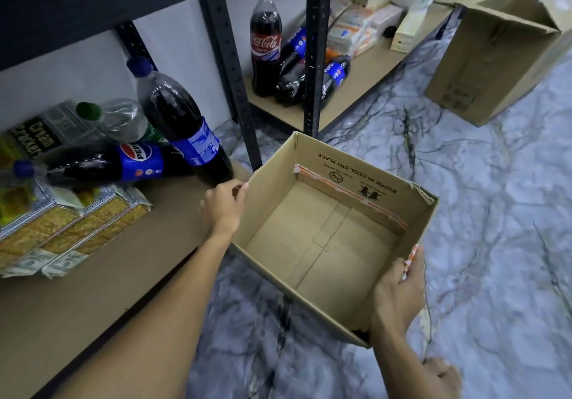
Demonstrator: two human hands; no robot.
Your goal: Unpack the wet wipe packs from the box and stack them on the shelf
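Both hands have a grip on the open brown cardboard box (325, 240): the left hand (223, 205) pinches the box's left top corner between thumb and curled fingers, and the right hand (399, 293) is closed around the near right corner, thumb inside the wall and fingers outside against a strip of orange-and-white tape. That box is held above the grey marbled floor (495, 213), tilted so its inside faces the camera; only the bare bottom flaps and the far inner wall, printed upside down with "STORE IN COOL DRY PLACE", can be seen within it. Just left of the box lies the tan board of the lowest shelf (93, 290), carried by dark perforated metal uprights (229, 67). On this shelf, left of the box, one Pepsi bottle with a blue label (185, 123) leans close to the left hand, a second Pepsi bottle (108, 163) lies on its side beside it, a clear green-capped bottle (120, 120) sits behind them, and packs of cream crackers (71, 225) lie further left. Beyond the box, on the neighbouring shelf bay, a red-capped Coca-Cola bottle (265, 39) stands upright with more dark cola bottles (335, 78) against it, and pale stacked packs (356, 31), too blurred to identify, lie behind those. Far right of the box, a second, larger open cardboard carton (495, 52) stands on the floor.
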